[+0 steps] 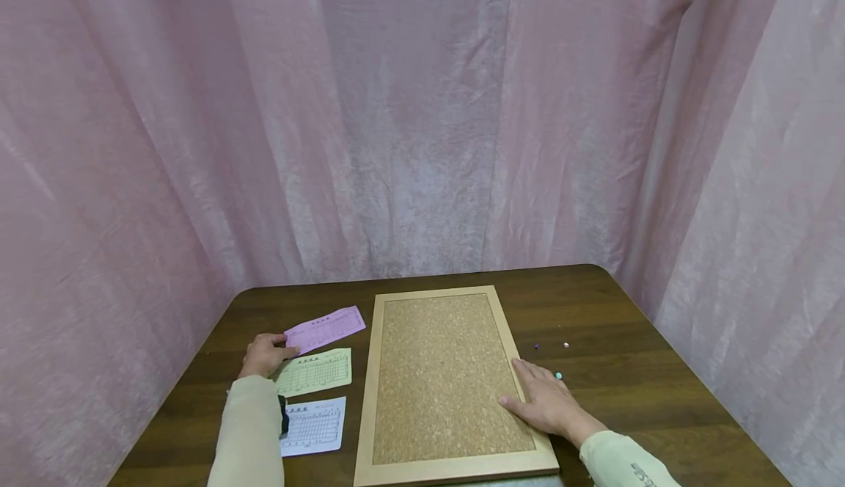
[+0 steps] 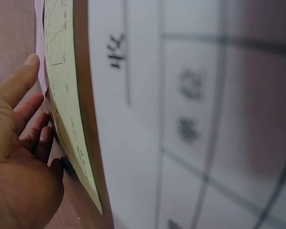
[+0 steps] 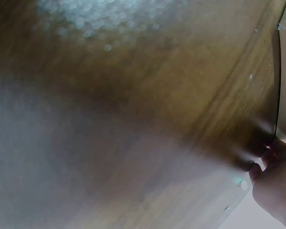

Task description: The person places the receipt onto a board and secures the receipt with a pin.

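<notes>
Left hand at the pink slip, right hand on the board

Beyond both hands hangs a pink curtain (image 1: 422,120), and below them spreads a dark wooden table (image 1: 660,392). Between the hands lies a cork board (image 1: 442,370) in a pale frame. The right hand (image 1: 544,399) rests on its right edge, fingers extended, thumb reaching over the cork and clamped on nothing; the light touch probably steadies the board.

The left hand (image 1: 264,355) is at the near-left end of a pink slip (image 1: 330,328), which runs away to its right, well short of the right hand. Thumb and forefinger touch that end with their tips apart; I cannot tell whether they pinch it. Just right of this hand lies a green slip (image 1: 320,373); nearer the body, a white slip (image 1: 317,428) sits partly behind the forearm. Their spacing seems to keep each within reach.

Smallest are a teal piece (image 1: 558,375) beside the right fingers, and a white piece (image 1: 565,345) and a purple piece (image 1: 536,346) beyond them.
</notes>
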Action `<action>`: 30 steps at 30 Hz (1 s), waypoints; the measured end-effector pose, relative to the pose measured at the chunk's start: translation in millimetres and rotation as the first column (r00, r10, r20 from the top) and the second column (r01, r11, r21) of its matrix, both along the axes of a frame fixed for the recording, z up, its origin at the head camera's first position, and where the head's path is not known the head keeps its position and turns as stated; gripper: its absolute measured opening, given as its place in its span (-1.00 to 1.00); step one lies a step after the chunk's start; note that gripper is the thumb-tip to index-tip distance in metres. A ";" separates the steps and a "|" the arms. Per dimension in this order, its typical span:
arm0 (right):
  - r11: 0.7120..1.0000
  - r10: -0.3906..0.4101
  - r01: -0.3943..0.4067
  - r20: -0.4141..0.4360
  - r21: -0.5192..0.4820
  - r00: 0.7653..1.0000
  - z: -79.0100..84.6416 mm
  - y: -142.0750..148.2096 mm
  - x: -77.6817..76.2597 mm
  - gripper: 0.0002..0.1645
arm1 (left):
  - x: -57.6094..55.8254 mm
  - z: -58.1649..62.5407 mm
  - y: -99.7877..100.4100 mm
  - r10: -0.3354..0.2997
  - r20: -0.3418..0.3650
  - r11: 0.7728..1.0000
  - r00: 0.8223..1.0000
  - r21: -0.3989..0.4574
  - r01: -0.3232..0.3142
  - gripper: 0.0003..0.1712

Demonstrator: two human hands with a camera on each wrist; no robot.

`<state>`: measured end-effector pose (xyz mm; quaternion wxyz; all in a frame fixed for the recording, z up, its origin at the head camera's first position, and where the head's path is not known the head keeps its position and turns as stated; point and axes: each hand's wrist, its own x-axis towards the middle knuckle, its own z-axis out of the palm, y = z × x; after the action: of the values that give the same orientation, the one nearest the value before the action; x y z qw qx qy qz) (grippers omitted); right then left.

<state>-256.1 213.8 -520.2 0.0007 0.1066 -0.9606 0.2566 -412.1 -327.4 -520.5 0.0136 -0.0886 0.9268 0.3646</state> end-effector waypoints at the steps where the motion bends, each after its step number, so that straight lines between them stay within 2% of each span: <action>1: 1.000 -0.003 0.003 0.005 -0.007 1.000 0.3 -0.1 0.1 0.01 | -0.3 -0.6 0.0 -0.004 -0.009 1.000 1.000 -0.011 0.004 -0.27; 12: 1.000 -0.010 0.010 0.013 0.002 1.000 1.5 -0.4 0.4 0.03 | 0.0 0.2 3.4 0.006 -0.020 0.999 1.000 -0.050 -0.007 -0.33; 21: 1.000 -0.014 0.013 0.016 0.012 1.000 1.6 -0.3 0.9 0.03 | -1.5 -0.7 5.1 -0.014 -0.070 0.995 0.997 -0.102 0.007 -0.43; 30: 1.000 -0.006 0.006 0.013 0.010 1.000 1.5 -0.7 0.9 0.03 | -6.9 -1.6 6.4 0.025 -0.044 0.996 0.999 -0.084 -0.028 -0.51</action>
<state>-255.2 213.1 -518.7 -0.0053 0.1021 -0.9621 0.2527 -419.0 -321.0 -522.1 -0.0151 -0.0935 0.9403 0.3269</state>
